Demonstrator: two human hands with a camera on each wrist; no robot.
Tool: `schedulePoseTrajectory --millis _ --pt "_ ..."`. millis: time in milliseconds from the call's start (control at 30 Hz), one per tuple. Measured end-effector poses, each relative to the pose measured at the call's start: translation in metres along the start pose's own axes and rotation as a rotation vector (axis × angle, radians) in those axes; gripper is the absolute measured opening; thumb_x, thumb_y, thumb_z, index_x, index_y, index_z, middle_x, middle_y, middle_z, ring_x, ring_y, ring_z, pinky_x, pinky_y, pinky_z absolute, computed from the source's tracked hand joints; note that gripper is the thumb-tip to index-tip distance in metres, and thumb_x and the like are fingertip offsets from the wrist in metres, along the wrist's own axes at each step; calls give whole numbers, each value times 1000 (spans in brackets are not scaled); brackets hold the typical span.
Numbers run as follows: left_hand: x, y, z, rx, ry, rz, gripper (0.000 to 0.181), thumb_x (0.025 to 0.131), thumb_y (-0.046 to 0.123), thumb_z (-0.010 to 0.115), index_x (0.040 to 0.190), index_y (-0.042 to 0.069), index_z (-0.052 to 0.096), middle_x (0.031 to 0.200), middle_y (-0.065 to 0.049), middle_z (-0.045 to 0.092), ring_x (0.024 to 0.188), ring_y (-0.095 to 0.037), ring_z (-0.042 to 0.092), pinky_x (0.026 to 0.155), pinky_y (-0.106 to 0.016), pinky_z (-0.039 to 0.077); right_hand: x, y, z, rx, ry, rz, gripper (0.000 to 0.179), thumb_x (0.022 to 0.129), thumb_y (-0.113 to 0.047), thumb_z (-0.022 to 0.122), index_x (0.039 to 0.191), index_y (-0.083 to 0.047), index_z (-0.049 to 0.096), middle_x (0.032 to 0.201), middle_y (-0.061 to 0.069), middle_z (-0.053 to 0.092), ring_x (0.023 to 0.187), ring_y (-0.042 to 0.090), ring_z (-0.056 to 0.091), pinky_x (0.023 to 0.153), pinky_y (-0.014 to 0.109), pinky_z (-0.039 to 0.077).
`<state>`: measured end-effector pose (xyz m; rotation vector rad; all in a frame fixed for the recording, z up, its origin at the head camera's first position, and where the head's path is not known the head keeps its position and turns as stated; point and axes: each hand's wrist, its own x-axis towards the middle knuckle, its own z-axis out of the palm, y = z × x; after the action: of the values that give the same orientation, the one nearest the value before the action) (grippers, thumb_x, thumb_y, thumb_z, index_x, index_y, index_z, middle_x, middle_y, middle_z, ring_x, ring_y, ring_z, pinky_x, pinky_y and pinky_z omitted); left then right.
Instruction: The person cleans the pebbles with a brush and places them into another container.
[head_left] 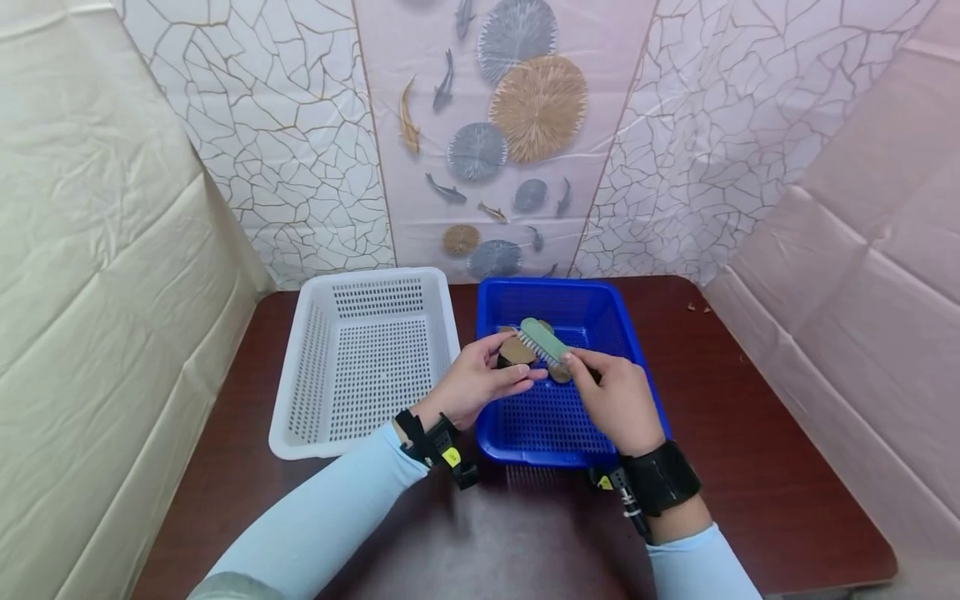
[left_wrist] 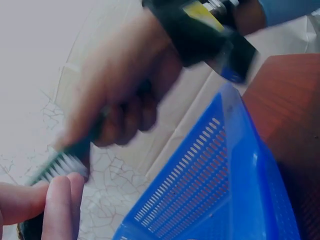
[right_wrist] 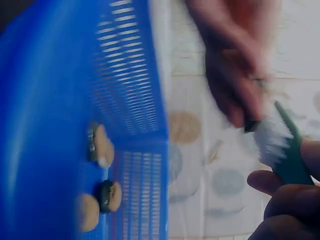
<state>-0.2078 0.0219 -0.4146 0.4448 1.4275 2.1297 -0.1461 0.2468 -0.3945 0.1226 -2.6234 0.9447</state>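
Observation:
My left hand [head_left: 474,382] holds a rounded piece [head_left: 516,353] with a flat tan face and a dark side; its exact kind does not show. A green scrubbing brush [head_left: 546,338] with white bristles is in my right hand [head_left: 618,403], gripped at its near end between thumb and fingers. The bristles face the tan surface and overlap its edge in the head view. Both hands are over the blue basket [head_left: 540,458]. Similar tan and dark pieces [right_wrist: 104,145] lie inside it, partly hidden behind the brush in the head view.
To the left of the blue basket stands a white perforated basket [head_left: 283,433]. Both rest on a dark red-brown table [head_left: 757,467]. Patterned cloth [head_left: 300,125] hangs behind, and pale cloth walls [head_left: 885,242] enclose the sides. Small brown bits [head_left: 692,307] lie at the table's far right.

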Motion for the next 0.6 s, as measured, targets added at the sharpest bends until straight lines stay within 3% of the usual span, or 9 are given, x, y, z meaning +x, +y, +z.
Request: schedulePoseTrajectory --millis 100,167,267,333,400,500,600 --pt "0 0 1 3 -2 2 62 110 -7 60 168 4 40 151 -22 63 123 -31 75 103 -34 62 1 2 2 -42 -22 24 38 114 -29 65 136 0 76 83 11 74 53 20 43 49 33 35" --pt "0 0 2 1 3 -9 64 110 -7 60 169 4 37 151 -24 62 123 -31 75 102 -33 62 1 4 1 -86 -8 44 39 114 -30 65 135 1 76 84 12 76 54 19 49 52 35 46" --pt "-1 1 2 0 16 -16 66 110 -7 60 170 5 35 151 -27 60 123 -31 75 100 -32 63 1 4 -3 -116 11 67 40 114 -30 64 136 2 75 71 13 69 53 22 49 51 38 48" --pt "-1 2 1 11 20 -8 64 110 -7 60 169 6 39 149 -28 60 122 -31 75 99 -33 63 0 3 -4 -103 30 56 41 114 -31 65 136 2 76 68 10 66 53 21 48 49 35 46" --pt "-1 3 1 23 14 5 60 110 -7 60 166 6 44 150 -26 60 122 -32 75 100 -34 63 -1 0 -4 -64 32 33 41 114 -31 64 136 1 76 67 7 62 52 22 43 47 34 35" --pt "-1 4 1 30 3 15 56 110 -6 60 164 7 47 150 -22 62 123 -32 74 102 -35 62 -2 -2 -1 -19 15 -2 40 115 -31 64 136 0 76 73 4 63 53 18 41 48 30 31" --pt "-1 4 2 29 2 10 58 111 -5 60 165 7 44 152 -22 62 125 -32 74 105 -36 61 -1 -1 2 -24 -11 18 39 115 -30 64 136 0 76 70 3 59 53 19 39 48 31 31"
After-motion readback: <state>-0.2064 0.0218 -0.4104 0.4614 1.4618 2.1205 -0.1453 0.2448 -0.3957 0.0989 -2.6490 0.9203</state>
